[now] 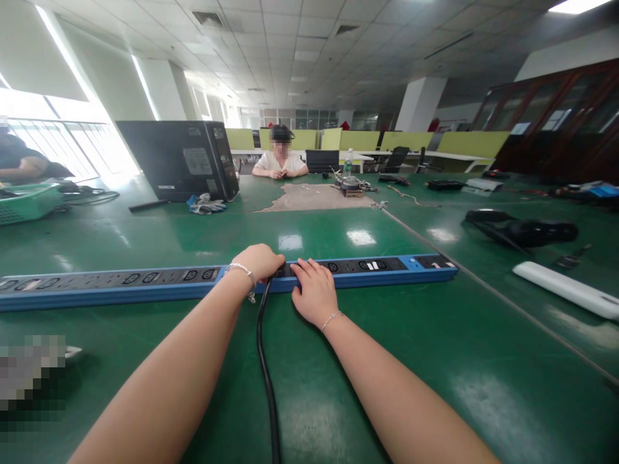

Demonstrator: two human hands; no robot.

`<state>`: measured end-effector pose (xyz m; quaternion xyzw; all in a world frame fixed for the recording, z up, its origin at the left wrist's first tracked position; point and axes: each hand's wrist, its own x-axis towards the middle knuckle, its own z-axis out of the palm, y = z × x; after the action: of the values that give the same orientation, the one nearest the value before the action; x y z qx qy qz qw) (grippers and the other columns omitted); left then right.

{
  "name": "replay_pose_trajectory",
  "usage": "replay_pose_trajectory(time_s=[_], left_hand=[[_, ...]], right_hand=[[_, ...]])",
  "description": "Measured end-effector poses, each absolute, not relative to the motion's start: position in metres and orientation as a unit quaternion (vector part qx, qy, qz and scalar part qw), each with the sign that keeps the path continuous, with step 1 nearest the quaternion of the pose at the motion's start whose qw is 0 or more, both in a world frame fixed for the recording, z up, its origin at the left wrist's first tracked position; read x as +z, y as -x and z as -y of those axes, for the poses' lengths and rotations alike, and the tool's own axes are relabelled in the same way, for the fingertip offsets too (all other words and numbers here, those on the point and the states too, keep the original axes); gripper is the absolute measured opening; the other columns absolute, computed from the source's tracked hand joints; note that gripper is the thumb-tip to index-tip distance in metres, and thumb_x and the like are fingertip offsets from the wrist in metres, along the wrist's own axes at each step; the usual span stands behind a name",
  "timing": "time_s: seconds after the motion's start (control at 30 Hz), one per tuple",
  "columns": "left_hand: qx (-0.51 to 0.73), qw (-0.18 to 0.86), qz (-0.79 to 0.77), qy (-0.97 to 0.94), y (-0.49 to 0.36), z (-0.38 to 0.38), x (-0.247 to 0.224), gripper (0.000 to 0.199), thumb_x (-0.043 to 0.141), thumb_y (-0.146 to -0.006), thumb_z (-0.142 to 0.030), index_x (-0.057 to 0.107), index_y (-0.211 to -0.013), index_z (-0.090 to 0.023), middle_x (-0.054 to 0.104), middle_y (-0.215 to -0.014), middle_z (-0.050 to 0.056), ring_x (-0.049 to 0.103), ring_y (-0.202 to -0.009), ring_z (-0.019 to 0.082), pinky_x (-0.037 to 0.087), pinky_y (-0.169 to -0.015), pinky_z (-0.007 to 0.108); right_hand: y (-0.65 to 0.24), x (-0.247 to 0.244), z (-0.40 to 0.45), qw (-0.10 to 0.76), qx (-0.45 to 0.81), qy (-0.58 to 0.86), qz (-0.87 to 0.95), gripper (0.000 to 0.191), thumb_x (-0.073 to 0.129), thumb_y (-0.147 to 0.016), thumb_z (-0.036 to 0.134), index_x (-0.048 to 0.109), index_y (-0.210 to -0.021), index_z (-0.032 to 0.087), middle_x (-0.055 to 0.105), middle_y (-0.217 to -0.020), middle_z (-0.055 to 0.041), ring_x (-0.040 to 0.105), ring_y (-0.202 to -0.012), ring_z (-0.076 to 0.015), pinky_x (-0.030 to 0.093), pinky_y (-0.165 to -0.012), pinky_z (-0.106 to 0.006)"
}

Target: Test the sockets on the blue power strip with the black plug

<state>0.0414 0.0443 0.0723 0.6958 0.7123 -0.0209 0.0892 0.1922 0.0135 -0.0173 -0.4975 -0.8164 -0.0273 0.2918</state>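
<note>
A long blue power strip (387, 277) with black sockets lies across the green table. Near its middle, my left hand (258, 263) is closed around the plug end of a black cable (264, 348); the plug is mostly hidden by the fingers, so how far it sits in a socket cannot be seen. The cable runs down from there toward the near edge of the view. My right hand (316, 290) rests just right of the plug, its fingers lying flat over the strip's top and its thumb at the near side.
On the green table (193, 354) stand a black computer case (181, 161) and a green basket (31, 203) at the left. Gloves (206, 204) lie beside the case. A white bar (565, 289) and a black device (522, 230) are at the right. One person (280, 161) sits opposite.
</note>
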Motion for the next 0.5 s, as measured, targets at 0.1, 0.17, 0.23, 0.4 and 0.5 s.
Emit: replay_pose_trajectory(time_s=[0.1,0.17,0.23,0.4,0.5], left_hand=[[-0.034,0.108,-0.713,-0.692,-0.045,-0.047,0.075,0.043,0.035,-0.075,-0.04,0.069,-0.06,-0.018,0.066,-0.054,0.011,0.064,-0.065,0.021,0.046,-0.064,0.026],[-0.043,0.12,-0.713,-0.69,-0.047,-0.049,0.077,0.044,0.034,-0.076,-0.04,0.068,-0.056,-0.019,0.066,-0.052,0.011,0.064,-0.062,0.02,0.046,-0.063,0.025],[-0.049,0.124,-0.713,-0.688,-0.049,-0.05,0.077,0.046,0.033,-0.076,-0.04,0.067,-0.053,-0.019,0.065,-0.051,0.011,0.063,-0.059,0.02,0.046,-0.063,0.026],[-0.059,0.122,-0.71,-0.691,-0.053,-0.051,0.073,0.045,0.034,-0.077,-0.038,0.067,-0.054,-0.018,0.065,-0.051,0.011,0.063,-0.056,0.019,0.046,-0.062,0.026],[-0.052,0.102,-0.704,-0.701,-0.053,-0.046,0.072,0.042,0.036,-0.076,-0.039,0.067,-0.057,-0.017,0.064,-0.049,0.011,0.063,-0.056,0.019,0.047,-0.061,0.025]], right_hand=[[-0.192,-0.017,-0.013,0.296,-0.026,0.498,0.815,0.046,0.047,-0.078,0.023,0.051,-0.124,0.023,0.048,-0.134,-0.0015,0.035,-0.126,-0.022,0.023,-0.105,-0.039],[-0.192,-0.017,-0.014,0.298,-0.027,0.498,0.814,0.046,0.048,-0.078,0.023,0.052,-0.124,0.023,0.048,-0.134,-0.0014,0.035,-0.125,-0.0221,0.023,-0.105,-0.039],[-0.192,-0.018,-0.014,0.299,-0.026,0.497,0.814,0.046,0.048,-0.078,0.023,0.052,-0.124,0.023,0.048,-0.134,-0.0015,0.035,-0.125,-0.0217,0.022,-0.105,-0.039],[-0.192,-0.019,-0.015,0.308,-0.02,0.493,0.813,0.047,0.049,-0.077,0.022,0.052,-0.123,0.023,0.049,-0.133,-0.0017,0.035,-0.125,-0.0214,0.022,-0.105,-0.038],[-0.192,-0.02,-0.015,0.313,-0.017,0.492,0.812,0.047,0.049,-0.076,0.022,0.053,-0.123,0.023,0.05,-0.133,-0.0019,0.035,-0.125,-0.022,0.021,-0.105,-0.039]])
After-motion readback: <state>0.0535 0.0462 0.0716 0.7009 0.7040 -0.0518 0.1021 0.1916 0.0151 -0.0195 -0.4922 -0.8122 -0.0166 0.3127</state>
